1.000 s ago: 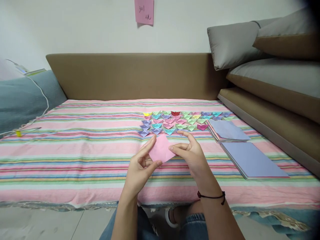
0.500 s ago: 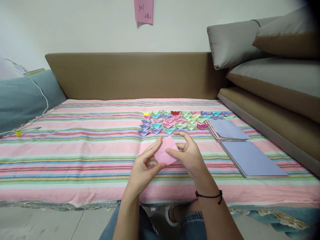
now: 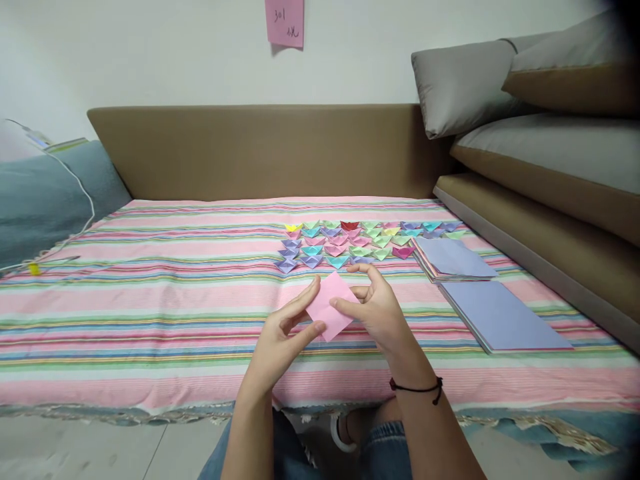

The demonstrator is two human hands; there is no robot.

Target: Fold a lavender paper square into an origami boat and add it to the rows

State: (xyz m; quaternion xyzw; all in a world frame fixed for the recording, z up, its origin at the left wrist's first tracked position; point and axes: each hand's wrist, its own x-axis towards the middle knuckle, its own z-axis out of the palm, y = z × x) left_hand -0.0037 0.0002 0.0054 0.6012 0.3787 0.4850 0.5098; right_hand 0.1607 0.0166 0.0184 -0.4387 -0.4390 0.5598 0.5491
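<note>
A small square of pink folding paper [image 3: 332,307] is held in the air with one corner pointing up. My right hand [image 3: 383,313] pinches its right side, the thumb lying flat on the paper's face and the other fingers curled behind. On the left side, my left hand [image 3: 285,337] touches the paper's edges with its fingertips and thumb tip, keeping a loose grip. Just beyond the hands lie several rows of small folded paper boats [image 3: 337,251] in many colours.
To the right lie a stack of smaller paper sheets [image 3: 457,259] and a stack of larger purple-topped sheets [image 3: 505,317]. Grey-brown cushions [image 3: 545,157] are piled at the right. A striped cloth [image 3: 150,300] covers the seat. A white cable [image 3: 83,187] runs at the left.
My left thumb and fingers have spread slightly and shifted left, uncovering more of the paper's lower corner. My right hand keeps its pinch.
</note>
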